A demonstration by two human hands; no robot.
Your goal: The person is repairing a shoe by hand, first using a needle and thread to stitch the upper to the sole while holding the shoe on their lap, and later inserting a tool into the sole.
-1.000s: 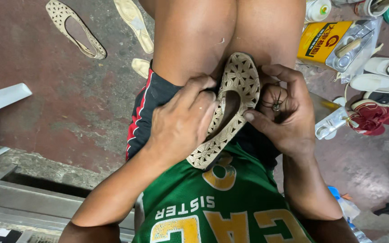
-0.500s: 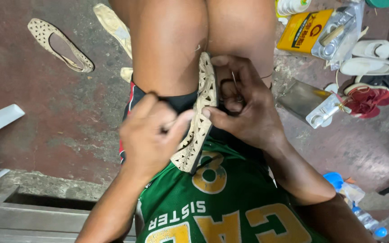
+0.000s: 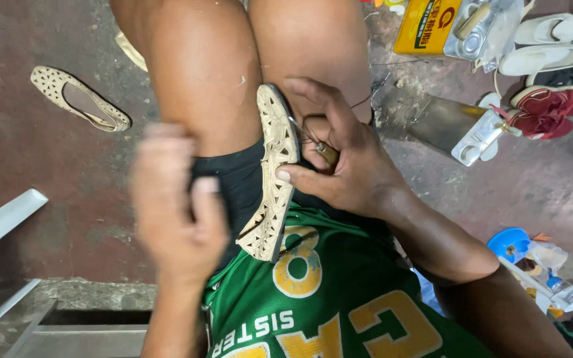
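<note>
The lap carries the work: a cream shoe (image 3: 274, 174) stands on its edge between the thighs. The right hand (image 3: 339, 162) pinches its rim and holds an awl (image 3: 318, 147) inside. The left hand (image 3: 175, 202) is blurred, fingers loosely curled, holding nothing. Stitching seems unfinished; thread (image 3: 374, 93) trails away.

The left hand (image 3: 177, 212) is motion-blurred, its fingers (image 3: 203, 205) indistinct, and the right hand (image 3: 339, 159) hides the small brown-handled tool (image 3: 326, 152).
</note>
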